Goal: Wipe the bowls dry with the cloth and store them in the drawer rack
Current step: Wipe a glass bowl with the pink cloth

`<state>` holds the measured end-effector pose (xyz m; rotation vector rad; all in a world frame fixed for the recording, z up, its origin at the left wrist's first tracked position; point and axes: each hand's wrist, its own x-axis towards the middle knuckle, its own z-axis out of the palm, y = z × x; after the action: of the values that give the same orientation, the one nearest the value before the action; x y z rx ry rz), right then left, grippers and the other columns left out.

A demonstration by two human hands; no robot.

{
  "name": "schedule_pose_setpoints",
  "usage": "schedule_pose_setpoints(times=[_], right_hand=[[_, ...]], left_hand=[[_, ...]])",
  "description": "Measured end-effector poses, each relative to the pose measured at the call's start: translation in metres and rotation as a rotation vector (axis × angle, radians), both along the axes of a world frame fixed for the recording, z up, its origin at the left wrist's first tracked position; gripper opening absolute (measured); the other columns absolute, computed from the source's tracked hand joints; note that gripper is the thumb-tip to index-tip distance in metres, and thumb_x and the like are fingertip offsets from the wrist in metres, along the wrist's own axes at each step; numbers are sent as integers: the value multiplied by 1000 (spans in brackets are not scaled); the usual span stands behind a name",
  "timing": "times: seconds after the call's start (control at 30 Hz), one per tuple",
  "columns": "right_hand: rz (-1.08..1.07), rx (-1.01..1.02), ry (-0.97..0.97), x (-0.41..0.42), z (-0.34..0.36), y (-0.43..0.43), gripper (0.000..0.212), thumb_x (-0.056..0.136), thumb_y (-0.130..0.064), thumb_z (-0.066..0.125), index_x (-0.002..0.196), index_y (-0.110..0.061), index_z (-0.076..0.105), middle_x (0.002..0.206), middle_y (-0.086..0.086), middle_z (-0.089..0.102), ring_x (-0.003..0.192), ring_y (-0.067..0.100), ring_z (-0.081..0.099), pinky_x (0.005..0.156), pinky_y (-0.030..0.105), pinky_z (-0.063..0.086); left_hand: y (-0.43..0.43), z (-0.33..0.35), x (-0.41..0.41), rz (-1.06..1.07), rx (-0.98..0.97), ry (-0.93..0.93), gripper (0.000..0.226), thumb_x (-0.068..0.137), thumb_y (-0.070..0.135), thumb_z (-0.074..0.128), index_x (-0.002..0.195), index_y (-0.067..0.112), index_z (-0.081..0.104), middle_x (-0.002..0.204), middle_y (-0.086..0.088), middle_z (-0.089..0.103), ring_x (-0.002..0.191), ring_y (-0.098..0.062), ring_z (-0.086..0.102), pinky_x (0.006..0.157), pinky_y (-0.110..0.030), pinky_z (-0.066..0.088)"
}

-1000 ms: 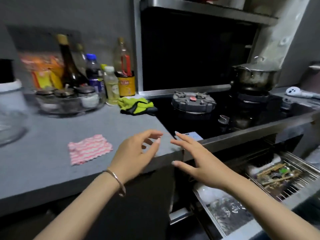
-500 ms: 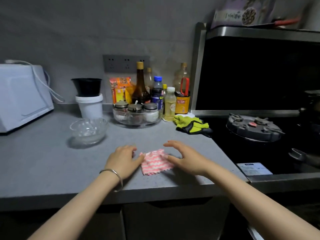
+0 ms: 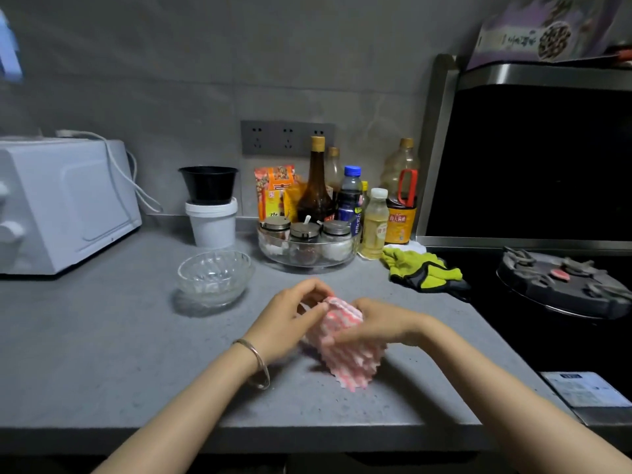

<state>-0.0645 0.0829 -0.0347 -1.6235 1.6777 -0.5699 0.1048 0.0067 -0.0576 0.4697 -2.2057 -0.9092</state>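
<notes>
Cloth [image 3: 346, 357], pink-and-white striped, is bunched between both hands over the front middle of the grey counter [image 3: 102, 354], its lower corner hanging toward the surface. Left hand [image 3: 287, 323] pinches the top edge with curled fingers. Right hand [image 3: 379, 323] wraps over the other side, thumb underneath. Motion blur here, so exact finger placement is probably as described but not certain.

Glass bowl [image 3: 214, 278] sits upright on the counter to the left of the hands, apart from them and in front of a white tub [image 3: 212, 222]. No hand is on it. Drawer rack is not in view.

Handling judgement: the cloth is light, limp and easy to regrip anywhere, best spread over the palm before wiping. The bowl is rigid, breakable and likely slick if wet. The ribbed wall gives some grip; take it by the rim or cup it from below with one hand and wipe inside with the other. Wiping not yet begun.
</notes>
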Motion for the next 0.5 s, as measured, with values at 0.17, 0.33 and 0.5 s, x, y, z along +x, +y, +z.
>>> schedule_pose_setpoints(times=[0.17,0.33,0.5], right_hand=[[-50,105,-532,26,-8,-30,30,94,-37,53,104,-9,61,86,7,70,71,18,66,65,29,49],[-322,177,-1059,46,-3,-48,34,93,-34,52,93,-3,65,79,11,72,64,19,70,59,27,57],[-382,140,-1208,64,0,-65,37,95,-35,49,96,-1,63,79,13,73,63,21,71,53,30,58]], left_hand=[[-32,17,25,224,-100,-1,23,92,22,59,115,27,59,109,12,64,106,-1,56,91,-15,40],[-88,13,74,667,-228,-234,46,88,50,57,128,28,55,141,1,46,135,-22,31,112,-34,24],[-116,3,94,637,-189,-491,49,79,65,47,111,33,68,130,8,59,129,-18,44,108,-38,32]])
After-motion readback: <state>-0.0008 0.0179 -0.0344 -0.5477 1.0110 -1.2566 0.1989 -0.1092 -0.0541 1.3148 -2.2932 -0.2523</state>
